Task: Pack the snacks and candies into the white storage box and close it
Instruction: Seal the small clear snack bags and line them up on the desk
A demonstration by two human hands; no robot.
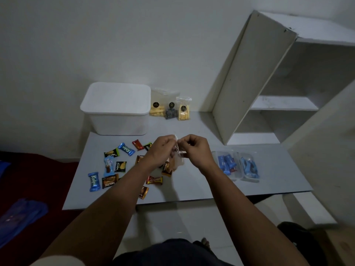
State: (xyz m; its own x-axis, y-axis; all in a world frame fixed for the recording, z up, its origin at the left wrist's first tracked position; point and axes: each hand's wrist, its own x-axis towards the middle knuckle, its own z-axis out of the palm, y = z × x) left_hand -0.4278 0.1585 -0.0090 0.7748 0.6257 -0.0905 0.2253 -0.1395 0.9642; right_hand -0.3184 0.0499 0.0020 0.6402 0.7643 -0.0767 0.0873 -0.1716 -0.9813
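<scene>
Head view shows me pinching the top edge of a small clear plastic bag [177, 156] at the centre of the frame, my left hand [160, 148] and my right hand [196, 148] both closed on its thin, crinkly film; something brownish sits inside, but I cannot tell what. By my judgement the packing has barely begun: the white storage box [117, 110], a smooth rounded plastic tub at the upper left of the table [192, 189], has its lid on, and nothing appears to be packed yet. Left of my hands the glossy foil wrappers lie scattered flat: a blue Kalpa bar [93, 181] at the lower left, a second blue one [126, 149] higher up, brown and black Nextar packs [110, 181], and a red-and-gold candy [154, 180] below my wrists. Just right of the box, three clear pouches [170, 108] stand upright with pale yellow sticks inside. At the right, two transparent rigid trays [238, 167] hold blue-wrapped sweets. All of this remains to go in, then the lid must be pressed on.
</scene>
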